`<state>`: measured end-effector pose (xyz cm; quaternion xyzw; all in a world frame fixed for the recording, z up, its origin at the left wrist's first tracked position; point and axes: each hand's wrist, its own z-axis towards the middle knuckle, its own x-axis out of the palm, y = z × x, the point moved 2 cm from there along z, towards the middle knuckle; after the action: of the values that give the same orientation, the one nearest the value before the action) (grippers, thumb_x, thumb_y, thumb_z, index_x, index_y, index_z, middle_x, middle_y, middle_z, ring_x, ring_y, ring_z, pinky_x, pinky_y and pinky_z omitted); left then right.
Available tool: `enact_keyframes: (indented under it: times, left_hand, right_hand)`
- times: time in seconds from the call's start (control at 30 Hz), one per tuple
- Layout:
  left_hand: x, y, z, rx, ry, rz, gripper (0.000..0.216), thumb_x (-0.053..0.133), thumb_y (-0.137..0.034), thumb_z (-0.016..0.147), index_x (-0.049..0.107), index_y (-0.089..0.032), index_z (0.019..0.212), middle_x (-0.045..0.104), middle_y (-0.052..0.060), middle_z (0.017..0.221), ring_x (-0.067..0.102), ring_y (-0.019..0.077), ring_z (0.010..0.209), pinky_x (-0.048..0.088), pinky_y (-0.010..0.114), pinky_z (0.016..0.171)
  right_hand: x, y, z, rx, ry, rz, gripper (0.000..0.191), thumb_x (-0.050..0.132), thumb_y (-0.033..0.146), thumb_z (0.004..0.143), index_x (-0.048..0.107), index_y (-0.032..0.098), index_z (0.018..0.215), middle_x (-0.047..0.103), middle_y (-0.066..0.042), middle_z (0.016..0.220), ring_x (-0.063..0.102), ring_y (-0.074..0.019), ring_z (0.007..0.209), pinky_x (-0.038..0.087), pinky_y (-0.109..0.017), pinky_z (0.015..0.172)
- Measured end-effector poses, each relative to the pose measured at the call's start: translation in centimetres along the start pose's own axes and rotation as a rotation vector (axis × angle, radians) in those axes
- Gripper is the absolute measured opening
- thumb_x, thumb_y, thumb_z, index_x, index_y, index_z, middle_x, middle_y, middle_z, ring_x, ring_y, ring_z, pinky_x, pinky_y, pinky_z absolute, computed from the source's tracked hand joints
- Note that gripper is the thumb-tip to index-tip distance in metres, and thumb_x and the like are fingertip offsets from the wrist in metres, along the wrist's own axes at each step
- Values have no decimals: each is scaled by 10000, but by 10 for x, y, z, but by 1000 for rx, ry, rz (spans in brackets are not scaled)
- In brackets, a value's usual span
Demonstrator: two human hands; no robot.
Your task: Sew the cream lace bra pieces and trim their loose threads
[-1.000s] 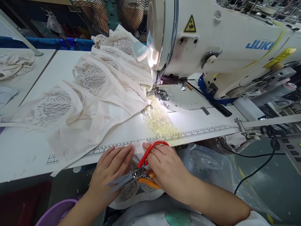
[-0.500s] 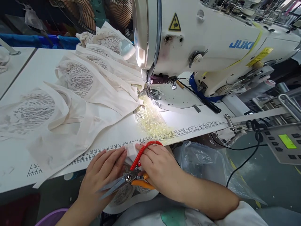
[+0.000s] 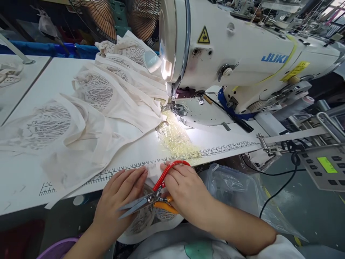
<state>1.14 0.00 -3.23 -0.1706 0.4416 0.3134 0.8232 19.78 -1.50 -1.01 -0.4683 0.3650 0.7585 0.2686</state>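
At the table's front edge, my left hand has its fingers pressed together on a strip of pale fabric, thumb side hidden. My right hand is closed around scissors with one red and one orange handle, its fingertips also at the fabric strip. The scissor blades lie parted, pointing left across my left hand. Below both hands, a cream lace garment hangs toward my lap; its upper part is hidden. More joined cream lace garments spread over the table's left, running to the sewing machine's needle.
The sewing machine stands at the back right. A printed ruler runs along the table edge, with a clear yellowish plastic piece behind it. A transparent bin and a control panel are at right; fans stand behind.
The whole view has shifted slightly, so the table things appear a little farther right. Both hands keep their hold on the fabric strip and scissors, with hardly any movement.
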Motion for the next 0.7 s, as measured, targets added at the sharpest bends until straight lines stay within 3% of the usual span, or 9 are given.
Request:
enact_keyframes:
  times: [0.23,0.37,0.47,0.6,0.7]
  left_hand:
    - [1,-6,0,-29,-46,44,391,523,-104,836,530,-159,1223,643,130,1068,613,265,972,532,447,841]
    - [1,-8,4,-74,-65,144,307,477,-102,846,585,-161,1127,632,134,918,628,261,856,557,431,720]
    - [3,-6,10,-30,-29,145,295,441,-109,853,620,-177,1078,658,126,913,638,265,839,553,412,691]
    - [10,-8,20,18,-19,33,311,396,-118,865,612,-206,1070,672,76,951,642,220,846,551,340,701]
    - [16,-14,28,2,-105,-1,285,385,-128,890,548,-204,1111,649,58,977,638,178,854,555,283,706]
  right_hand:
    - [4,2,-3,12,-12,-28,331,530,149,839,563,46,1152,678,-153,1023,607,-266,977,494,-403,874]
    - [1,-4,-3,-1,21,86,293,600,136,748,586,60,1031,674,-165,1015,613,-283,982,498,-408,881]
    - [-14,-17,-3,27,61,213,247,633,156,735,569,127,971,663,-146,1039,610,-261,1029,497,-374,887]
    - [-39,-40,11,219,9,276,184,659,238,767,543,175,895,656,-103,984,632,-230,948,507,-317,752]
    - [-42,-48,32,255,146,312,204,700,243,741,537,176,843,650,-40,871,627,-183,788,467,-258,640]
